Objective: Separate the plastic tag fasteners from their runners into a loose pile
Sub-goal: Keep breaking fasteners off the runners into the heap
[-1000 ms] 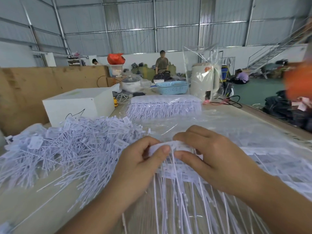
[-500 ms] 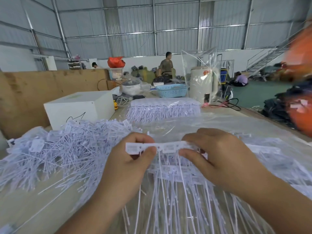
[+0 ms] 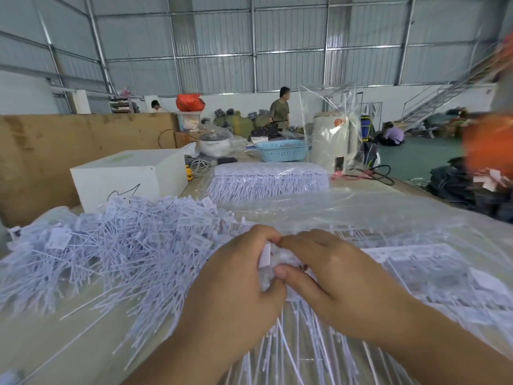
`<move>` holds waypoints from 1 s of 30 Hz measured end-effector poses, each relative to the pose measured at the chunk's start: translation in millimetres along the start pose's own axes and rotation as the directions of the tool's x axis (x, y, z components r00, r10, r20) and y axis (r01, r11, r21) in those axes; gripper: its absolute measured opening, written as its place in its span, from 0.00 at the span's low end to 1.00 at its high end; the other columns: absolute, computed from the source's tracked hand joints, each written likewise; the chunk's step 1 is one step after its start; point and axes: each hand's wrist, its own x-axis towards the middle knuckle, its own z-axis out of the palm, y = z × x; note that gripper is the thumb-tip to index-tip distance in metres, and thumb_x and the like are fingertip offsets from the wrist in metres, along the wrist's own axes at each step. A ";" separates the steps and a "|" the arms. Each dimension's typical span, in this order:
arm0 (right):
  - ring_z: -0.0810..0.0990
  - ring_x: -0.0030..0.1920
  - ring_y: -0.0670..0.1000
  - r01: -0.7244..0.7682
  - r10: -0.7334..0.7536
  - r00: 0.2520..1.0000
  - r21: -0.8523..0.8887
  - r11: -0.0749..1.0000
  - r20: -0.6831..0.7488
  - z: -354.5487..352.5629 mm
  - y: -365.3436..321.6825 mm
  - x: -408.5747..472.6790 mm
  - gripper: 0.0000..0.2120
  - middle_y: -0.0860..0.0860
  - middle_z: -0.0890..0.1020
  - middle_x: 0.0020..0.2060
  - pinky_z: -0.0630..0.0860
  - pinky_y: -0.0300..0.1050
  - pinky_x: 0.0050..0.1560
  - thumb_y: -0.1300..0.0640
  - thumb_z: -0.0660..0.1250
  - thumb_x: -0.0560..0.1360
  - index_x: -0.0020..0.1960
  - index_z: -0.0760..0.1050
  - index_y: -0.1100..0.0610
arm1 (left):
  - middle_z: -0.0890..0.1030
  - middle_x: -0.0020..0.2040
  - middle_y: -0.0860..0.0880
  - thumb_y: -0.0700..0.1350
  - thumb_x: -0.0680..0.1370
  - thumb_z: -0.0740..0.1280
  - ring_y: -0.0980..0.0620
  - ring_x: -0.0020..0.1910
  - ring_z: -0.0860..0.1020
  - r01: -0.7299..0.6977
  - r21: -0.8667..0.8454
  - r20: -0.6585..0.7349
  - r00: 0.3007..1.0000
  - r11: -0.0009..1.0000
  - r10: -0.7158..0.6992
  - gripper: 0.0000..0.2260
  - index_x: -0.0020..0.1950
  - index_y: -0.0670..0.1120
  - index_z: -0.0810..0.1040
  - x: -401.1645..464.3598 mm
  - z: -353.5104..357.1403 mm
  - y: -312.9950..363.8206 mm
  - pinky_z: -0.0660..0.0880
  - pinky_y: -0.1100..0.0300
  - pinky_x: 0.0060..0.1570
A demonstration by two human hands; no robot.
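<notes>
hands [image 3: 277,276] on fasteners [image 3: 273,259], plastic-covered table [image 3: 388,218], warehouse

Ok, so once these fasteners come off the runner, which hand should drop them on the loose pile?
Left, probably. The left hand lies right beside the loose pile, while the right hand would have to cross over it.

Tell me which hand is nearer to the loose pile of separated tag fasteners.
Left. The left hand sits right at the edge of the loose pile of tag fasteners, gripping the fastener strip. The right hand grips the same strip from the far side.
</notes>
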 end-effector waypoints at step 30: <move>0.73 0.39 0.50 -0.091 0.088 0.994 -0.047 0.995 -0.062 -9.9 -5.6 2.7 0.17 0.46 0.75 0.37 0.68 0.46 0.41 0.43 0.55 0.80 0.51 0.77 0.54 | 0.78 0.38 0.56 0.52 0.68 0.64 0.60 0.39 0.76 0.094 -0.230 0.026 0.996 0.969 -0.090 0.06 0.42 0.53 0.75 6.6 23.2 -5.5 0.73 0.59 0.38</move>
